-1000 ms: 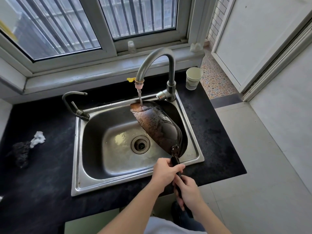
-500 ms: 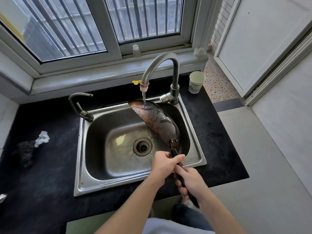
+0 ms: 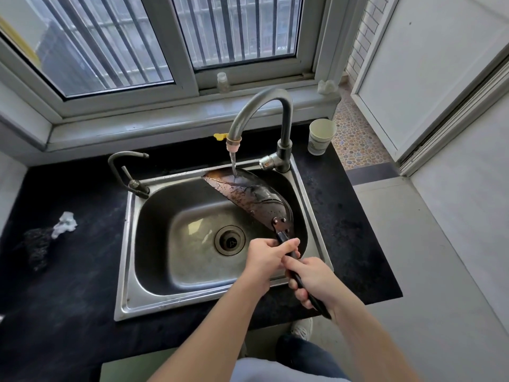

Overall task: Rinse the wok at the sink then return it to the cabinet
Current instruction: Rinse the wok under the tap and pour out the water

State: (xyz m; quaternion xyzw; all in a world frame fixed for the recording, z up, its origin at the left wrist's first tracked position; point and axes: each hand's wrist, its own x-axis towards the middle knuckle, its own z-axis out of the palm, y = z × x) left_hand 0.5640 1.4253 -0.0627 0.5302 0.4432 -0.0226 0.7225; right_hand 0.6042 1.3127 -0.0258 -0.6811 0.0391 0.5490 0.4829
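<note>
1. Both hands are clenched on the wok's black handle (image 3: 298, 278): I see the left hand (image 3: 265, 260) gripping it higher up, just below the riveted bracket, thumb lying over the top, forearm reaching in from the lower middle.
2. Just to its right, the right hand (image 3: 312, 279) wraps the lower part of the same handle, fingers curled underneath, and the handle's end sticks out past the wrist.
3. Far left on the black counter (image 3: 68, 271) I see a dark scrubber (image 3: 37, 245) with a crumpled white scrap (image 3: 64, 224) beside it.
4. At the sink's back left corner stands a small dark tap (image 3: 128, 172).
5. In the steel sink (image 3: 143, 304) the drain (image 3: 230, 240) sits near the middle, left of the hands.
6. Tilted on edge over the right half of the basin, the wok (image 3: 248, 194) shows its wet, brown-stained inside, its far rim up by the back wall.
7. From the tall curved faucet (image 3: 259, 111) a thin stream of water (image 3: 233, 164) falls onto the wok's upper part.
8. Further right, a paper cup (image 3: 321, 136) stands upright on the counter's back corner.
</note>
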